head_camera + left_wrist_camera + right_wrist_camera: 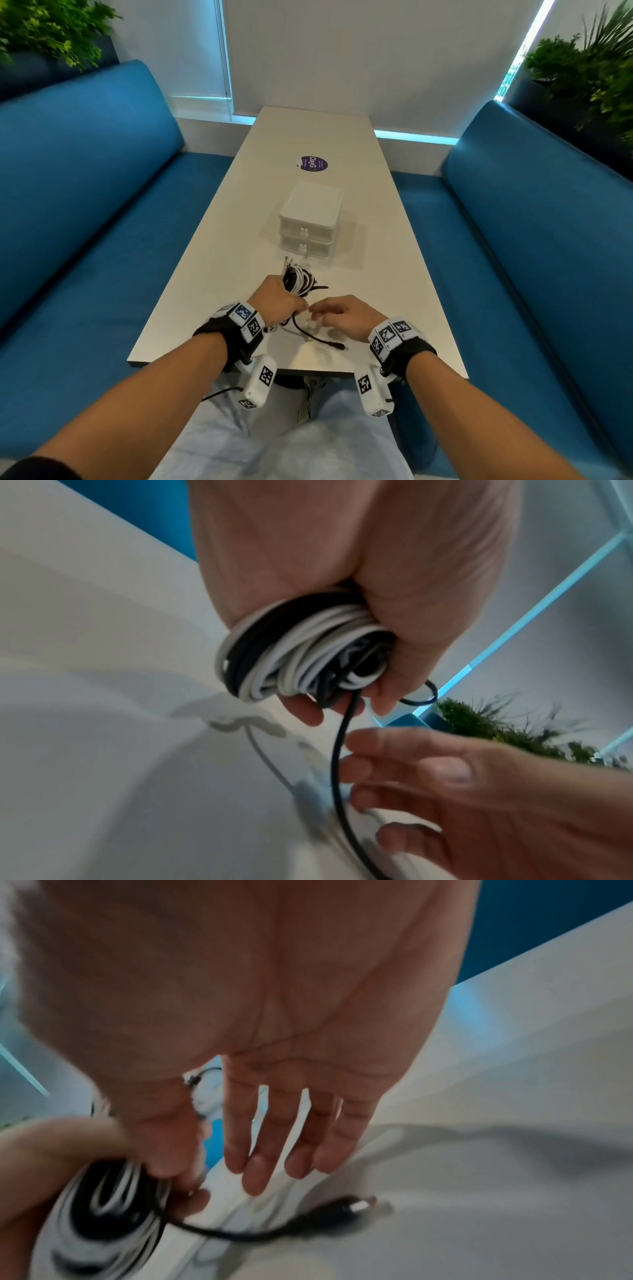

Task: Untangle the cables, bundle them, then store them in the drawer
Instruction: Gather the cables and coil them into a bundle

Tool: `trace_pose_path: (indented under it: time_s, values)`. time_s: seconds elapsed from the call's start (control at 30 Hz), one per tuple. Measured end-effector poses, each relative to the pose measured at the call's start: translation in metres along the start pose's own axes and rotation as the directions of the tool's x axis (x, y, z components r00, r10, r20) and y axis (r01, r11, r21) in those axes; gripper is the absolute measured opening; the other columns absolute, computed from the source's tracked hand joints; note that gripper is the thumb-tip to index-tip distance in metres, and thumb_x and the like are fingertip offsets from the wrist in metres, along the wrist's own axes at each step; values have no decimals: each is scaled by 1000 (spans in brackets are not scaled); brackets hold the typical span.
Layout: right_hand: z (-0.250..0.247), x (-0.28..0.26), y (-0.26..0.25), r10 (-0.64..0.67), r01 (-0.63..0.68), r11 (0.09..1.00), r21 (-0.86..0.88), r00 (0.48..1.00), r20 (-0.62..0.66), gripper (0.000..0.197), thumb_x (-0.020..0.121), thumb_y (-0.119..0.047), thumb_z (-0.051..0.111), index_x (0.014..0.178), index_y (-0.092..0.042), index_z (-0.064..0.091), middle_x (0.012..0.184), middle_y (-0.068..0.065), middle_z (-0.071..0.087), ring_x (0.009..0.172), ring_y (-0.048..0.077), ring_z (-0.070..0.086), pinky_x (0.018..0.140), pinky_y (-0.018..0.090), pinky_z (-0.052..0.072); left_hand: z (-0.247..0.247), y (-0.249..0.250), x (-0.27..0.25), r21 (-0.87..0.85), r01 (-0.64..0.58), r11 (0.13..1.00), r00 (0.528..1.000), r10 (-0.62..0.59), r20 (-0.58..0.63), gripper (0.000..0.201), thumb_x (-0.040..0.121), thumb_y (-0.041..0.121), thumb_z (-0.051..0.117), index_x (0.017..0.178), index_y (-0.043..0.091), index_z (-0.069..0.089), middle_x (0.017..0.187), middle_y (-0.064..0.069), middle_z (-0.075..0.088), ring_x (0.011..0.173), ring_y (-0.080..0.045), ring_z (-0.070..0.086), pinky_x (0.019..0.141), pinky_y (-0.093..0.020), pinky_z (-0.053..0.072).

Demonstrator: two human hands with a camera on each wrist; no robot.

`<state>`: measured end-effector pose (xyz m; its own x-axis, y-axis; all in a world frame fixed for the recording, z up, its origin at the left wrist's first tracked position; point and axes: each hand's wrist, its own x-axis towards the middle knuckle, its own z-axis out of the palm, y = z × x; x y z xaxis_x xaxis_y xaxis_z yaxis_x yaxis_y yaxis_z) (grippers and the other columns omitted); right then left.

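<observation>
The left hand (279, 298) is wrapped around a coil of black and white cables (298, 280), fingers curled tight about the loops; the left wrist view shows the bundle (298, 653) packed into the fist with the fingertips closing under it. The coil sits just above the surface (394, 274), at about 6 o'clock from the drawer unit (310, 222) and near it. A loose black cable end (318, 337) trails out of the bundle toward 5 o'clock and lies on the surface, its plug (340, 346) resting close to the near edge. In the right wrist view the same tail (240, 1234) curves away from the coil to a metal-tipped plug (356, 1206).

The right hand (342, 317) hovers just beside the left, at its 3 o'clock, fingers straight and slightly spread, holding nothing; the right wrist view shows the fingers (260, 1150) apart over the surface. Whether they brush the black tail cannot be told.

The drawer unit is white, two drawers stacked, both closed, each with a small knob facing the person. At 12 o'clock beyond it lies a round purple sticker (313, 163). Blue benches (85, 205) flank the surface at 9 and 3 o'clock.
</observation>
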<state>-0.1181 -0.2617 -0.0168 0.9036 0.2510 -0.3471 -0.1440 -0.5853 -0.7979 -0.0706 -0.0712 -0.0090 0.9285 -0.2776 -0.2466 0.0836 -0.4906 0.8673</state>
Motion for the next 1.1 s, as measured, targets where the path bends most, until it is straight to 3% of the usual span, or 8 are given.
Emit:
trace_pose_path:
  time_s: [0.1, 0.23, 0.37, 0.5, 0.6, 0.73, 0.93, 1.1]
  values:
    - [10, 0, -4, -30, 38, 996, -81, 995, 96, 31, 89, -29, 68, 120, -28, 69, 117, -8, 71, 105, 6, 64, 92, 15, 46, -5, 0, 1, -69, -2, 998, 1000, 0, -29, 18, 70, 4, 80, 69, 6, 62, 62, -7, 60, 57, -18, 57, 57, -28, 45]
    - [19, 4, -7, -42, 55, 986, -156, 995, 86, 23, 82, -28, 70, 104, -25, 64, 102, -4, 74, 96, 17, 68, 90, 36, 54, -11, 1, -1, -218, 11, 976, 999, -17, -27, 14, 73, 3, 81, 73, 4, 67, 71, -13, 70, 65, -22, 66, 69, -34, 52]
    - [24, 4, -7, -46, 53, 982, -180, 998, 44, 11, 88, -25, 61, 99, -20, 62, 83, -2, 73, 78, 16, 69, 83, 36, 54, -14, 9, -7, -381, -18, 925, 997, -15, -82, 14, 79, 8, 78, 76, -1, 68, 69, -18, 67, 61, -31, 66, 68, -38, 53]
    - [17, 0, -8, -14, 10, 981, -191, 1000, -23, 30, 94, -43, 59, 80, -18, 65, 64, -4, 67, 55, 12, 63, 65, 30, 53, -20, 12, -11, -138, -54, 989, 999, 53, -10, 35, 82, 23, 78, 61, 5, 56, 48, -12, 54, 46, -26, 54, 54, -32, 47]
    - [18, -1, -11, -46, 47, 955, -294, 999, 9, 22, 96, -39, 55, 92, -22, 69, 86, -5, 69, 83, 16, 64, 77, 32, 49, -15, 9, -15, 54, -72, 996, 993, 67, 95, 34, 81, 26, 79, 71, 0, 59, 48, -6, 56, 41, -20, 53, 46, -25, 45]
    - [23, -4, -16, -65, 79, 974, -213, 995, 74, 8, 98, -31, 52, 97, -31, 60, 85, -11, 61, 77, 7, 54, 75, 27, 43, -8, 5, -18, 232, -211, 949, 952, 145, 270, 31, 65, 38, 75, 82, 13, 71, 77, -6, 73, 74, -23, 68, 76, -42, 57]
    - [17, 2, -1, -32, 46, 996, 83, 987, -155, 17, 80, -15, 72, 97, -16, 67, 89, 11, 74, 82, 29, 72, 79, 48, 56, -11, -2, -19, 498, -251, 830, 942, 91, 323, 23, 68, 30, 77, 69, 19, 57, 65, 0, 62, 58, -17, 55, 55, -27, 41]
    - [8, 6, -2, 26, 2, 974, 225, 992, -123, 21, 94, 8, 49, 107, -3, 60, 96, 18, 69, 78, 21, 71, 75, 31, 57, -10, -5, -16, 569, -321, 757, 940, 181, 289, 24, 80, 31, 71, 99, 23, 59, 93, -1, 68, 84, -23, 63, 76, -38, 54]
